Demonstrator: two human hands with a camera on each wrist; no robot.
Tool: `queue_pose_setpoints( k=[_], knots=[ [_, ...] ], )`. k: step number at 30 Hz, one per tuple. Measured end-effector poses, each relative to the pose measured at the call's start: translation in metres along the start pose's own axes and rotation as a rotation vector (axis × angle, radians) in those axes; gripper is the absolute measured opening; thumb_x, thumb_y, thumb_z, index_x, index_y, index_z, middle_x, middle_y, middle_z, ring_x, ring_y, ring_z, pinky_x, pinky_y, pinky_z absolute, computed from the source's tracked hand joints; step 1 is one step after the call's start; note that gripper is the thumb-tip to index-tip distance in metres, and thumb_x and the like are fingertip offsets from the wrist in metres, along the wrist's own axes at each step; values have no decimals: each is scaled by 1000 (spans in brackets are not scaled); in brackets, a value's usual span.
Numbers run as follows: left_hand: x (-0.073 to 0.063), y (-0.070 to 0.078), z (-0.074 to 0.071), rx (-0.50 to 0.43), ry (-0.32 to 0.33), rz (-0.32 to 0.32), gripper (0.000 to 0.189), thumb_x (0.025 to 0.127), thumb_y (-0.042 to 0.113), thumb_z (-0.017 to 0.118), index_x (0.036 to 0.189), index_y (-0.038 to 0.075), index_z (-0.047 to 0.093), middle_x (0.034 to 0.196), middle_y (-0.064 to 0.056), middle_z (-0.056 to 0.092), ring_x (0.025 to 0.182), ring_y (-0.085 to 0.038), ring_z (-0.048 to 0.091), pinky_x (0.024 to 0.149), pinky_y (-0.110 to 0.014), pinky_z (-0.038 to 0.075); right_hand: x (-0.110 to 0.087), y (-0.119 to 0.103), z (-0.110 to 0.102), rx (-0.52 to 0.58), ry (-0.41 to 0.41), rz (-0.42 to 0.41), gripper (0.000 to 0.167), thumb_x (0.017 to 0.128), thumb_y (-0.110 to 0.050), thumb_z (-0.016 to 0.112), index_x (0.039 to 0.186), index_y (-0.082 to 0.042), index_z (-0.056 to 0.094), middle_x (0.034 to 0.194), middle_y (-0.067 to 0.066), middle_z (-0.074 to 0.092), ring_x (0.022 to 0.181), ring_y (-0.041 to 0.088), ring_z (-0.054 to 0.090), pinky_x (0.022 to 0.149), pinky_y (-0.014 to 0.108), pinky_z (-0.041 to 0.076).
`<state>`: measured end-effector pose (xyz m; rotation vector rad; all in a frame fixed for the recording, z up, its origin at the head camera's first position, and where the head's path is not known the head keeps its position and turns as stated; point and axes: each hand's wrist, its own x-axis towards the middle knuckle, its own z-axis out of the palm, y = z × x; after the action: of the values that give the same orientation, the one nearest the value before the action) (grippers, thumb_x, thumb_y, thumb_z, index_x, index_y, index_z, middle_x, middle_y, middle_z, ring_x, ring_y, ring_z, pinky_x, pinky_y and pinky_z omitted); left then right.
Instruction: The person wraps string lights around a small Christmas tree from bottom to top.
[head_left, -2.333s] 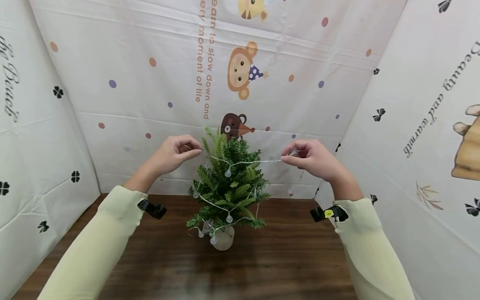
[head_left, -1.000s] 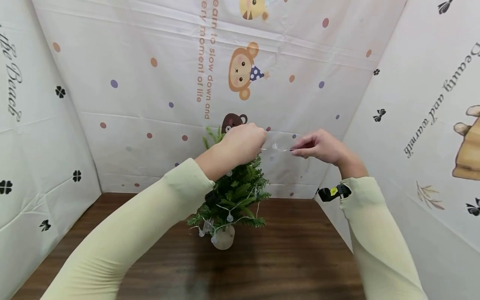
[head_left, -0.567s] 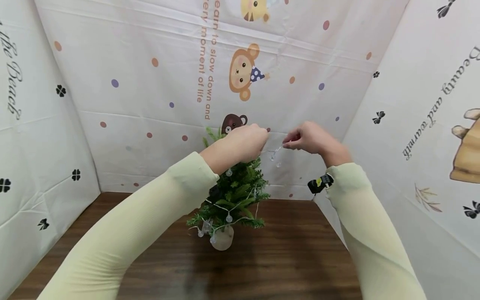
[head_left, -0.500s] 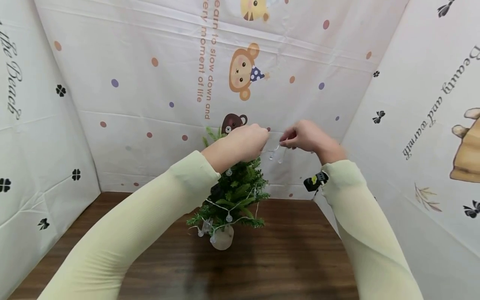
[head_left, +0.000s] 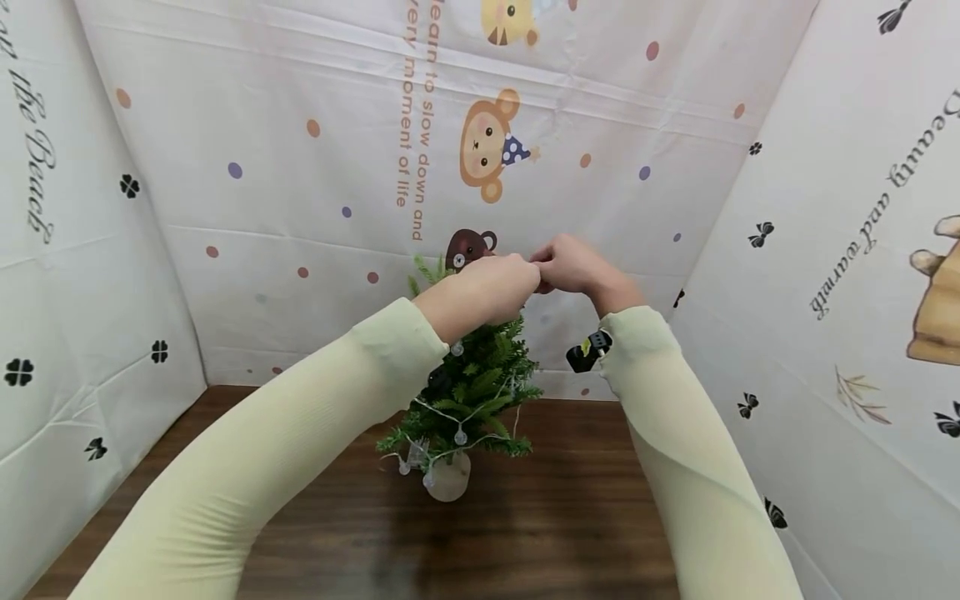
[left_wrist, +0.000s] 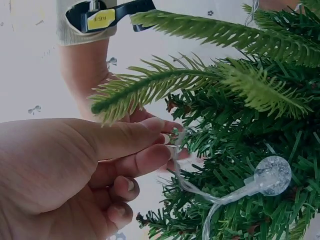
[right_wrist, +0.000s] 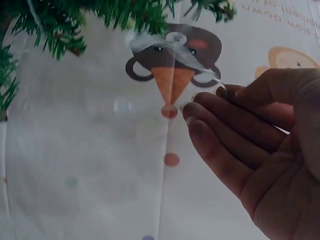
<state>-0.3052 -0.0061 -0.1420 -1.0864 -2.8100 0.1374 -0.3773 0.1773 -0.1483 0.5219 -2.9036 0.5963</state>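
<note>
A small artificial Christmas tree (head_left: 480,383) stands on the table, with a clear string of lights (left_wrist: 240,192) draped round it. In front of the tree's upper part is my left hand (head_left: 487,287). Its thumb and index finger pinch the light string beside the branches, as the left wrist view shows. My right hand (head_left: 573,265) is close beside the left one, at the tree's upper right. In the right wrist view its thumb and fingers pinch the thin clear wire (right_wrist: 200,67). One round clear bulb (left_wrist: 272,175) lies against the needles. The sleeve and hand hide the treetop in the head view.
The tree's pale round base (head_left: 448,479) rests on the dark wooden table (head_left: 570,500). A small clear box (head_left: 417,452) hangs low on the tree's left among several bulbs. Printed white cloth walls (head_left: 277,192) enclose the back and both sides.
The left hand has crossed from the tree's left side to its upper right. The right hand has moved left with the wire until the two hands are close together.
</note>
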Motion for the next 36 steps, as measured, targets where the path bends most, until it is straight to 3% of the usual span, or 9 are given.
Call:
queue_pose_setpoints(
  k=[3,7,15,18,20,22,25,30,36],
  knots=[
    [-1,-5,-3,-7,34,9,17,107,14,50,101,14,66,92,-5,63,77,-16,54,67,-30,38,4,-7,2,1,-3,-50,26,99,-21,60,84,-11,79,78,11,74,72,25,63,70,33,45],
    [-5,-18,-13,-48,90,-6,25,105,14,53,81,15,56,74,0,51,69,-16,51,63,-29,40,8,-16,5,41,-12,-80,17,97,-15,67,92,-7,81,87,14,78,73,20,71,72,32,57],
    [-19,-65,-34,-170,256,-6,42,101,10,57,59,15,53,54,4,51,51,-11,46,56,-25,41,17,-24,9,182,-36,-120,23,95,-8,73,116,0,72,101,17,78,81,23,75,76,35,62],
    [-22,-91,-31,-234,280,-78,35,103,12,54,72,9,67,71,-4,67,61,-16,55,66,-29,47,20,-28,10,200,-27,-127,25,95,-6,72,119,2,70,103,19,77,80,22,76,80,41,62],
    [-23,-108,-23,-281,292,-127,28,105,13,53,91,5,76,92,-11,75,76,-21,64,77,-35,53,21,-30,11,212,-19,-123,24,95,-4,71,118,3,70,105,20,77,80,21,76,83,44,62],
    [-21,-123,-12,-325,288,-156,27,106,14,53,112,4,76,114,-14,75,94,-26,68,89,-40,55,21,-32,12,226,-6,-115,23,95,-3,70,118,3,72,106,19,77,81,20,75,83,44,62],
    [-14,-139,7,-385,263,-146,29,107,17,54,124,3,72,123,-16,72,107,-29,68,96,-44,54,20,-34,14,249,17,-100,21,96,-4,70,116,0,75,106,18,78,81,19,75,79,38,63],
    [-1,-147,25,-555,214,-84,31,105,23,60,126,3,72,127,-16,71,111,-29,65,97,-46,51,19,-39,15,271,44,-101,21,96,-9,72,116,-4,76,109,16,78,87,23,76,76,33,62],
    [8,-147,23,-673,102,-36,31,101,26,66,129,12,72,138,-9,66,127,-27,60,110,-48,46,18,-42,17,331,69,-132,20,94,-8,74,113,-4,77,105,14,79,85,20,76,77,34,62]
  ],
)
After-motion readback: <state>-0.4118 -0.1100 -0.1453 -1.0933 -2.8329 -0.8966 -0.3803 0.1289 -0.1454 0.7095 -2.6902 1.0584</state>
